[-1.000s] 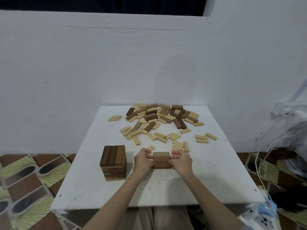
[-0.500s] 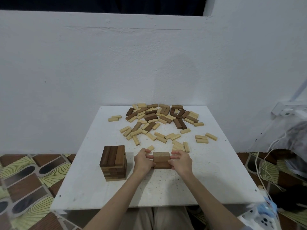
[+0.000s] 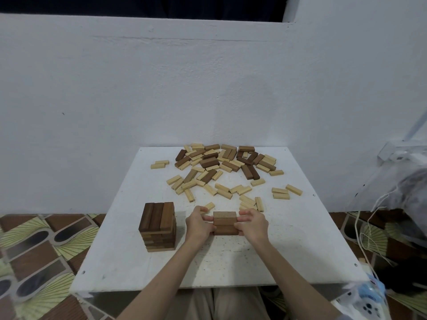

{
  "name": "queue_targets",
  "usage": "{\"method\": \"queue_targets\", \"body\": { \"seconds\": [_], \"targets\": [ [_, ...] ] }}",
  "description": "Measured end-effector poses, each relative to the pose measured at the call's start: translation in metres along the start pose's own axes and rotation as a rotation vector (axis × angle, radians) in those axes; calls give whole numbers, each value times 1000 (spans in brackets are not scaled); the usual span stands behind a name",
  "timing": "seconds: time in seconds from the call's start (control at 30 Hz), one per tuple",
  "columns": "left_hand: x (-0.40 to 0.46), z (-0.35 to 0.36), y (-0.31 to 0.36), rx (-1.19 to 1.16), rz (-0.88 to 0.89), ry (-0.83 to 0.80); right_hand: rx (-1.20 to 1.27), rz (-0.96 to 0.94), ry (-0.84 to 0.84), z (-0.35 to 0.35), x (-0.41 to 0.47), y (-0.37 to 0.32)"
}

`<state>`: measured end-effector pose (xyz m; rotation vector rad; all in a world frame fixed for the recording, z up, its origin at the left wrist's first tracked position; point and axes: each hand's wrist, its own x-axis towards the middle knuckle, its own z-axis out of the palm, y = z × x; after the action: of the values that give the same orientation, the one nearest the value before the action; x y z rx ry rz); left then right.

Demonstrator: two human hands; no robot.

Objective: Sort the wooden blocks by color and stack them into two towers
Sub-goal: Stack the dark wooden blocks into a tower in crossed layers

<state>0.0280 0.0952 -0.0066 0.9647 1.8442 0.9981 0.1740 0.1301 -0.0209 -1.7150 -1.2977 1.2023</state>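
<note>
A tower of dark brown blocks [image 3: 158, 227] stands several layers high at the front left of the white table [image 3: 300, 250]. To its right, a small set of brown blocks [image 3: 225, 222] sits side by side on the table. My left hand [image 3: 199, 225] grips their left ends and my right hand [image 3: 253, 225] grips their right ends, fingers curled round them. A mixed pile of light and dark loose blocks [image 3: 221, 165] covers the far half of the table.
A white wall rises right behind the table. Patterned floor tiles [image 3: 34, 262] lie to the left. White cables [image 3: 369, 227] and a plastic bag [image 3: 367, 301] crowd the right side. Light blocks [image 3: 286, 192] lie scattered near the table's right.
</note>
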Motion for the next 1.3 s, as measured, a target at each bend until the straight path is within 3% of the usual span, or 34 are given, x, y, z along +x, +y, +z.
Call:
{"method": "queue_targets", "body": {
  "seconds": [0.5,1.3],
  "targets": [
    [-3,-7,11,-51,-13,10,90,-12,-10,-5,-10,-15],
    [-23,-54,69,-21,181,68,218,-149,2,-17,-35,-84]
  ]
}}
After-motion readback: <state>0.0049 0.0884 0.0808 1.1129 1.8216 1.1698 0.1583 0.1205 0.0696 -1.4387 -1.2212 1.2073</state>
